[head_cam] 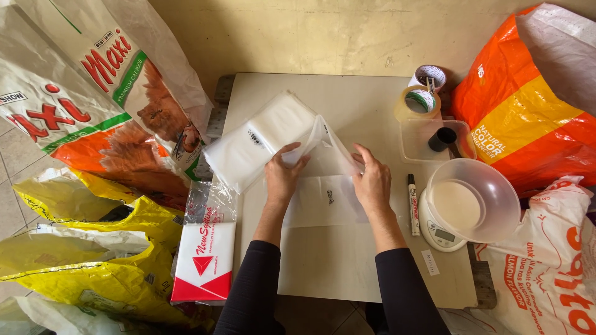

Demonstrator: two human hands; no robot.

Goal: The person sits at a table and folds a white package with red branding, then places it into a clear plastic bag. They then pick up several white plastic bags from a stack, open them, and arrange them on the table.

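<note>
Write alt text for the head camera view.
Two bare hands, left hand and right hand, hold open a clear plastic bag on a white table. A bowl on a kitchen scale sits right.

Translucent white bag [323, 146], orange-yellow sack [524, 118]

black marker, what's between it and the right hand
In the head view, only bare table lies between the black marker and the right hand, which grips the clear plastic bag.
</note>
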